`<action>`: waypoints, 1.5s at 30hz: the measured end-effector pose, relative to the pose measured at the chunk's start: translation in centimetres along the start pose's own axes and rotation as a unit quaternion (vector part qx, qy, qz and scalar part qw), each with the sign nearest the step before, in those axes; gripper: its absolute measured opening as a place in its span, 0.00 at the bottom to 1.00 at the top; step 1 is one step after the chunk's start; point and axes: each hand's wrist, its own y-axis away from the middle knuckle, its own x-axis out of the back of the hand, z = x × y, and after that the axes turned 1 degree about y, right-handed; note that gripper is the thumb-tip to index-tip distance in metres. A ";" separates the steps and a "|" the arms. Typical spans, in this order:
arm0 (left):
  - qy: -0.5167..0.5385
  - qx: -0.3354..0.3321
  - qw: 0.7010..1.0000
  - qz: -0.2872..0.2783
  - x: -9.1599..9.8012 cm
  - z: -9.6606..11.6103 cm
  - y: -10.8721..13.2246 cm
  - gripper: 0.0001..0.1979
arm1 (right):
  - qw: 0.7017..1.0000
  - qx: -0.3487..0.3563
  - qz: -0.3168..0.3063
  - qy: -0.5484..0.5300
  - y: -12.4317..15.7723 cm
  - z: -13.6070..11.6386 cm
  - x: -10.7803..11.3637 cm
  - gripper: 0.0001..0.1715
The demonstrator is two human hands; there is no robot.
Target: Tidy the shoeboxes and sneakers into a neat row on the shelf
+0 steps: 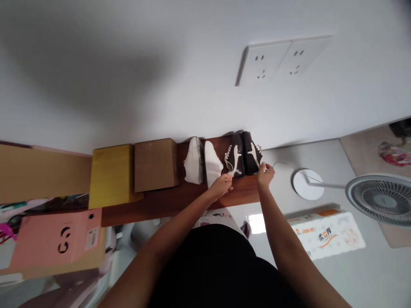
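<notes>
At the near edge of the wooden surface (167, 209), left hand (221, 186) and right hand (265, 173) seem pinched on white laces (229, 167) of the dark sneakers (239, 155)

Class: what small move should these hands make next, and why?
Probably draw the white lace taut: the left hand is at it at one dark sneaker, the right hand is at the other sneaker, both side by side on the shelf.
</notes>
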 end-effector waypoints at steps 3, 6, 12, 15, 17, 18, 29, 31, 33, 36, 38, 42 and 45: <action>-0.101 -0.030 0.994 0.011 4.5 -1.7 3.9 0.16 | 0.998 -0.036 0.015 -0.053 4.4 0.0 0.7 0.32; -0.206 -0.052 0.973 0.090 9.2 -4.5 7.5 0.17 | 0.991 -0.034 -0.094 -0.084 9.7 -0.8 0.7 0.28; -0.350 -0.020 0.929 0.119 16.2 -10.5 12.7 0.21 | 0.861 0.124 -0.492 0.030 19.2 -6.5 -1.4 0.15; -0.334 -0.026 0.934 0.122 19.2 -12.6 14.5 0.21 | 0.778 0.262 -0.546 0.167 23.2 -11.1 -3.9 0.15; -0.322 -0.037 0.937 0.132 21.4 -13.7 15.6 0.21 | 0.748 0.315 -0.546 0.207 26.0 -14.3 -6.0 0.18; -0.318 -0.042 0.937 0.138 22.6 -14.2 16.2 0.21 | 0.742 0.329 -0.547 0.204 27.4 -15.8 -7.0 0.19; -0.218 -0.103 0.925 0.292 36.8 -20.5 21.9 0.20 | 0.825 0.069 -0.557 -0.059 41.2 -20.4 -16.5 0.30; -0.200 -0.106 0.907 0.354 39.6 -21.4 22.2 0.20 | 0.844 0.006 -0.527 -0.101 42.8 -20.4 -18.1 0.32; -0.178 -0.102 0.896 0.394 42.2 -22.2 22.1 0.21 | 0.852 -0.004 -0.506 -0.136 43.9 -20.8 -19.5 0.33; -0.126 -0.095 0.895 0.417 45.3 -23.1 20.9 0.25 | 0.856 0.031 -0.489 -0.164 44.8 -21.8 -21.2 0.31; -0.078 -0.085 0.904 0.413 46.8 -23.6 19.7 0.27 | 0.860 0.044 -0.484 -0.156 45.0 -22.3 -22.0 0.30; 0.013 -0.064 0.923 0.379 48.5 -23.9 17.1 0.31 | 0.870 0.036 -0.471 -0.140 45.1 -23.3 -23.4 0.31; 0.057 -0.068 0.926 0.367 49.1 -23.8 15.8 0.32 | 0.882 0.016 -0.454 -0.130 45.1 -24.1 -24.5 0.30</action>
